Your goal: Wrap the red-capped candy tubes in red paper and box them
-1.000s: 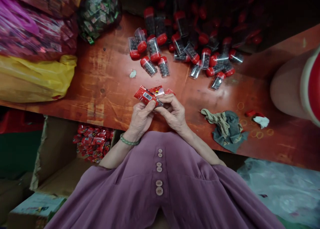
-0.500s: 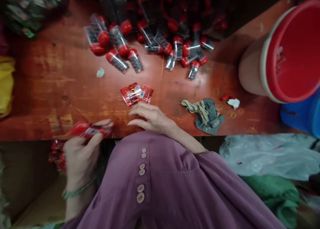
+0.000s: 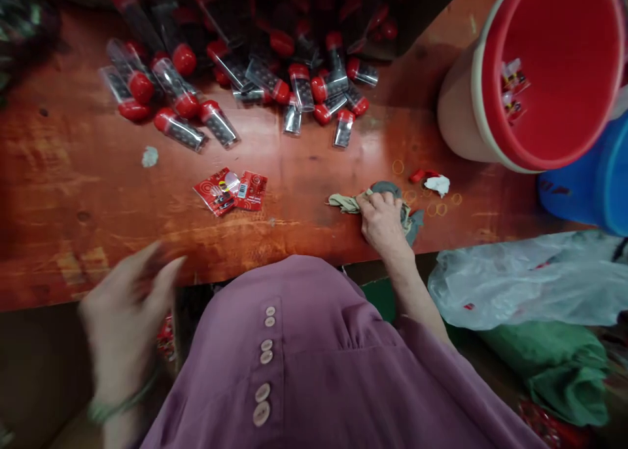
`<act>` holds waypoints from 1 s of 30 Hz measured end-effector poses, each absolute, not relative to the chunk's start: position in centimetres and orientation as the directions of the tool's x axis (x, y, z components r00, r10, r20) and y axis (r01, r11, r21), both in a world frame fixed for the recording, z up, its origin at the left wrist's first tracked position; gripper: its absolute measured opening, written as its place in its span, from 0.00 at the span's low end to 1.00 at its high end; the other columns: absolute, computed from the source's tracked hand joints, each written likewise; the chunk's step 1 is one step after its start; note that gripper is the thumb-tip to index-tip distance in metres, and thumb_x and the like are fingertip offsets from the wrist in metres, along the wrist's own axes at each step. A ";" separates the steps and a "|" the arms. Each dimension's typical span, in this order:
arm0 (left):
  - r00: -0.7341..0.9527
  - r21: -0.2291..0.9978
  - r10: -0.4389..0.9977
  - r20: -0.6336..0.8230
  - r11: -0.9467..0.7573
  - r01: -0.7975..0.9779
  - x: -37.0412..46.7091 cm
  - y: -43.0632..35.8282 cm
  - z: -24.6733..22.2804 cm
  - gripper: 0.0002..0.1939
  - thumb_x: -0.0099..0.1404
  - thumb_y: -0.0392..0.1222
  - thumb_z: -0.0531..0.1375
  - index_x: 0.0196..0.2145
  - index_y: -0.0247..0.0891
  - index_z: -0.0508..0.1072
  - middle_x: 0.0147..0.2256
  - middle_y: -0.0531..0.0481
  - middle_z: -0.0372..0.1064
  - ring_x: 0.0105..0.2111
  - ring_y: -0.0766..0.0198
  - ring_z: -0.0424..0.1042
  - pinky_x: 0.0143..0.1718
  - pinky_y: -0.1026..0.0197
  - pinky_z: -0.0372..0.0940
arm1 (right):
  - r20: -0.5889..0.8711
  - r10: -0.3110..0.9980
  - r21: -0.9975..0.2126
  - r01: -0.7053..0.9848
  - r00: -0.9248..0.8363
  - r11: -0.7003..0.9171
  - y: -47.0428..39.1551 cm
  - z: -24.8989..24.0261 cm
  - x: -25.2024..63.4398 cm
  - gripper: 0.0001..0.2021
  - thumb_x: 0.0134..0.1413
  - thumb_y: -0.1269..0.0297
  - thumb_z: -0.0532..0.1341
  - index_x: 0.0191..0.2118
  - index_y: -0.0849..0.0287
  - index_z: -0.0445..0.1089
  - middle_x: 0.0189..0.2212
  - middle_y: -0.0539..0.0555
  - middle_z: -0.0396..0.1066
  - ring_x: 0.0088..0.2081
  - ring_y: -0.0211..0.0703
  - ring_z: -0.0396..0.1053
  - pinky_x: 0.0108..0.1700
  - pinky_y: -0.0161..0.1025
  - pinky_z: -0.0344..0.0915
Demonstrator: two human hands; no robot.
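My right hand (image 3: 385, 223) is closed over a crumpled grey-green rag (image 3: 346, 203) near the table's front edge. Part of the cloth sticks out on both sides of the fingers. Blurred by motion, my left hand (image 3: 130, 311) is at the front edge on the left, thumb and fingers apart, with nothing visible between them. Two red printed packets (image 3: 252, 190) lie overlapping on the table between the hands. Below the edge, beside my left wrist, part of a bunch of red packets (image 3: 167, 338) shows.
Clear tubes with red caps (image 3: 220, 125) lie heaped along the back. On the right stand a red-lined bucket (image 3: 458, 108) with small packets inside and a blue container (image 3: 579, 194). Rubber bands (image 3: 436, 209) and a white scrap (image 3: 437, 185) lie near the rag. A plastic bag (image 3: 520, 285) hangs below.
My left hand has let go of the red packet it held and drawn down and left. My right hand has moved right from beside the packets onto the rag. The view has shifted right.
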State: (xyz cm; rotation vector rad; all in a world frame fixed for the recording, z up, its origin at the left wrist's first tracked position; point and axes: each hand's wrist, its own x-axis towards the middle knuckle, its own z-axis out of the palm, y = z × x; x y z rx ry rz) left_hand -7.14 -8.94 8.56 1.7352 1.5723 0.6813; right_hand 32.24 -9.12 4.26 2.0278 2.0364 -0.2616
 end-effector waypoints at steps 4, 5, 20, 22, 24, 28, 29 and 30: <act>0.663 0.543 0.736 0.139 -0.616 0.571 6.3 -3.8 5.2 0.25 0.70 0.45 0.56 0.62 0.36 0.64 0.57 0.40 0.70 0.56 0.49 0.70 0.52 0.49 0.68 | -0.181 0.982 -0.002 0.998 -0.059 0.060 -9.1 3.6 33.2 0.17 0.64 0.70 0.50 0.47 0.60 0.76 0.32 0.60 0.70 0.41 0.54 0.61 0.43 0.49 0.54; 0.745 0.475 0.652 0.142 -0.705 0.526 9.3 -3.2 4.4 0.26 0.72 0.45 0.54 0.63 0.30 0.62 0.61 0.36 0.65 0.61 0.48 0.65 0.58 0.47 0.63 | -0.143 0.987 -0.016 0.997 -0.073 0.071 -9.1 3.5 33.5 0.16 0.65 0.69 0.51 0.44 0.60 0.76 0.30 0.59 0.69 0.40 0.53 0.60 0.43 0.49 0.54; 0.824 0.386 0.514 0.240 -0.829 0.404 16.3 -0.8 0.9 0.24 0.74 0.51 0.47 0.33 0.30 0.74 0.31 0.40 0.72 0.35 0.55 0.68 0.41 0.51 0.57 | -0.054 0.998 -0.327 0.944 0.033 -0.049 -6.8 7.0 34.6 0.10 0.58 0.57 0.60 0.37 0.59 0.72 0.34 0.58 0.71 0.38 0.51 0.67 0.40 0.46 0.62; 0.753 0.371 0.587 0.296 -0.797 0.476 13.8 -1.1 2.1 0.25 0.72 0.55 0.49 0.36 0.31 0.74 0.33 0.41 0.73 0.38 0.54 0.69 0.43 0.50 0.58 | 0.051 0.997 -0.443 0.896 0.054 -0.026 -5.3 7.8 32.2 0.10 0.60 0.59 0.59 0.39 0.59 0.72 0.35 0.58 0.72 0.38 0.50 0.69 0.41 0.45 0.64; 0.687 0.350 0.650 0.324 -0.757 0.551 10.4 -1.4 3.3 0.20 0.73 0.51 0.51 0.40 0.31 0.73 0.33 0.43 0.73 0.37 0.56 0.68 0.41 0.53 0.59 | 0.033 0.996 -0.573 0.815 -0.085 0.088 -3.3 7.6 28.7 0.08 0.62 0.62 0.57 0.39 0.58 0.72 0.35 0.56 0.73 0.37 0.46 0.70 0.43 0.43 0.65; 0.492 0.392 0.809 0.322 -0.587 0.708 2.9 -1.9 4.3 0.14 0.72 0.44 0.53 0.44 0.33 0.74 0.35 0.43 0.76 0.36 0.57 0.70 0.40 0.55 0.63 | -0.124 0.925 -0.704 0.689 -0.358 0.172 1.1 5.5 21.9 0.12 0.61 0.66 0.59 0.49 0.61 0.69 0.40 0.57 0.73 0.37 0.44 0.70 0.43 0.42 0.66; 0.428 0.423 0.850 0.307 -0.525 0.739 1.4 -1.9 4.3 0.14 0.72 0.44 0.54 0.45 0.33 0.74 0.36 0.43 0.77 0.36 0.58 0.71 0.41 0.55 0.64 | -0.166 0.905 -0.706 0.688 -0.391 0.168 2.0 4.9 20.8 0.14 0.60 0.66 0.60 0.51 0.61 0.69 0.42 0.58 0.72 0.37 0.43 0.69 0.43 0.41 0.66; 0.368 0.455 0.885 0.287 -0.464 0.760 0.1 -2.0 4.2 0.14 0.71 0.44 0.55 0.45 0.34 0.75 0.37 0.43 0.77 0.36 0.58 0.71 0.41 0.56 0.65 | -0.204 0.884 -0.698 0.695 -0.421 0.170 2.7 4.5 20.0 0.14 0.60 0.66 0.61 0.50 0.62 0.69 0.42 0.58 0.71 0.37 0.42 0.68 0.43 0.41 0.65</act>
